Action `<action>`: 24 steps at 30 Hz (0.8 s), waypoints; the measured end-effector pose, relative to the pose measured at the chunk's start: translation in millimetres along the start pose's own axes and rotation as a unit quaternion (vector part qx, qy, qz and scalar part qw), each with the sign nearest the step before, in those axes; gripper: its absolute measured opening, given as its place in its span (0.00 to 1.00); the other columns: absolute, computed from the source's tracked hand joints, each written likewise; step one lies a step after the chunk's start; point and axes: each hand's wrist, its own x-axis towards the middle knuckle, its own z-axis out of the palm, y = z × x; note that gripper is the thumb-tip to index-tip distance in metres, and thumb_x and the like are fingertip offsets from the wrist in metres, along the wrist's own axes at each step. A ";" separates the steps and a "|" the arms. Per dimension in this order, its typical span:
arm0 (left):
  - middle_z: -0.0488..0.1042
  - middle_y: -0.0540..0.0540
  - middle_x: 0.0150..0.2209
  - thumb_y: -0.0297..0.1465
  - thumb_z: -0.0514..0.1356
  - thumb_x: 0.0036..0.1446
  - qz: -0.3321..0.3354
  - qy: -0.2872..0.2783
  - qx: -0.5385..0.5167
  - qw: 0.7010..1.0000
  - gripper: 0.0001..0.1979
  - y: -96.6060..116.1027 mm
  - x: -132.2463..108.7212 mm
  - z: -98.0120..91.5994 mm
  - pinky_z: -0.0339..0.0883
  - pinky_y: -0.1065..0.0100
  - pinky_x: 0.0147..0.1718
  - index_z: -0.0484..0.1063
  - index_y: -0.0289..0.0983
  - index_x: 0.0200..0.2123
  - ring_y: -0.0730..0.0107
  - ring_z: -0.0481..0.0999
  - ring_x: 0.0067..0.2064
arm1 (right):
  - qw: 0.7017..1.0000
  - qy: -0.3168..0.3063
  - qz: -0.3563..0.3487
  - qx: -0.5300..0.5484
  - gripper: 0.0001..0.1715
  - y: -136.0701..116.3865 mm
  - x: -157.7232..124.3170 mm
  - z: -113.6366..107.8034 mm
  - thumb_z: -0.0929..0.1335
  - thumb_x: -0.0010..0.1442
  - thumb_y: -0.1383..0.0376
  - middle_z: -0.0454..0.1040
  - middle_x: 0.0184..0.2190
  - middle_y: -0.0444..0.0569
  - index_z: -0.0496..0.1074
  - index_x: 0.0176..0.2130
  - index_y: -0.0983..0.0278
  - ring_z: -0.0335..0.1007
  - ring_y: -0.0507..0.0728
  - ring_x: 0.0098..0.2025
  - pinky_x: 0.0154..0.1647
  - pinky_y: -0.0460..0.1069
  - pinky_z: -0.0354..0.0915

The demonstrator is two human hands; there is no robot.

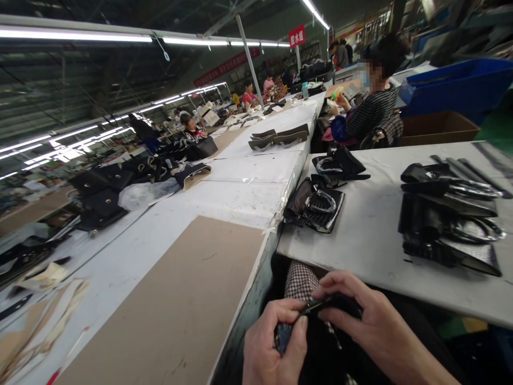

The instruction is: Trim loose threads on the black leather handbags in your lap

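At the lower middle of the head view, my left hand (276,339) and my right hand (366,313) are both closed on a black glossy piece (315,306). Thumbs and fingers pinch it from either side, over my lap. Much of the piece lies behind my fingers, so its full shape does not show. Nearest beyond my hands, a black shiny handbag (324,211) with a plastic-wrapped handle lies on the white side table (372,230). Another black bag (340,163) sits behind it.
Several black bags (449,230) are stacked at the side table's right. Left of me runs a long white bench (236,192) with a brown board (172,305) and dark panels (278,138). A masked co-worker (372,107) sits ahead, beside a blue bin (457,88).
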 end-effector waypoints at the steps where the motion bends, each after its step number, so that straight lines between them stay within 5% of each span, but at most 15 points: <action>1: 0.81 0.49 0.38 0.31 0.59 0.57 -0.001 0.000 -0.001 1.000 0.05 0.5 0.2 0.0 0.72 0.71 0.40 0.71 0.40 0.29 0.68 0.80 0.38 | 1.000 -0.005 0.002 -0.004 0.12 -1.0 1.1 -0.8 0.70 0.57 0.65 0.78 0.38 0.39 0.66 0.42 0.57 0.74 0.53 0.43 0.47 0.47 0.65; 12: 0.79 0.52 0.36 0.30 0.62 0.56 -0.037 -0.118 -0.001 0.992 0.04 2.7 15.6 -12.5 0.70 0.73 0.39 0.72 0.41 0.37 0.71 0.78 0.36 | 0.999 -0.025 0.016 -0.046 0.04 -7.2 9.2 -4.2 0.69 0.59 0.64 0.78 0.32 0.35 0.69 0.36 0.57 0.74 0.50 0.36 0.40 0.44 0.63; 14: 0.78 0.53 0.34 0.29 0.64 0.53 -0.026 -0.142 0.033 0.989 0.08 6.2 24.0 -15.8 0.69 0.73 0.38 0.72 0.41 0.39 0.71 0.77 0.35 | 0.998 -0.026 0.013 -0.048 0.04 -8.2 9.8 -3.4 0.69 0.59 0.65 0.78 0.32 0.34 0.69 0.36 0.57 0.74 0.50 0.35 0.40 0.44 0.63; 17: 0.75 0.51 0.31 0.28 0.63 0.55 0.023 -0.168 0.085 0.982 0.02 10.7 34.3 -18.0 0.67 0.74 0.34 0.73 0.39 0.33 0.71 0.75 0.34 | 0.999 -0.024 0.009 -0.042 0.06 -8.8 9.3 -1.8 0.69 0.57 0.67 0.78 0.32 0.33 0.69 0.36 0.57 0.74 0.50 0.36 0.40 0.43 0.63; 24: 0.70 0.49 0.28 0.27 0.59 0.60 0.069 -0.140 0.051 0.986 0.07 5.4 30.4 -9.8 0.61 0.73 0.30 0.72 0.36 0.28 0.74 0.71 0.30 | 0.998 -0.037 -0.037 -0.025 0.04 -4.3 6.7 -3.3 0.69 0.60 0.65 0.77 0.32 0.35 0.75 0.36 0.56 0.73 0.49 0.35 0.40 0.42 0.64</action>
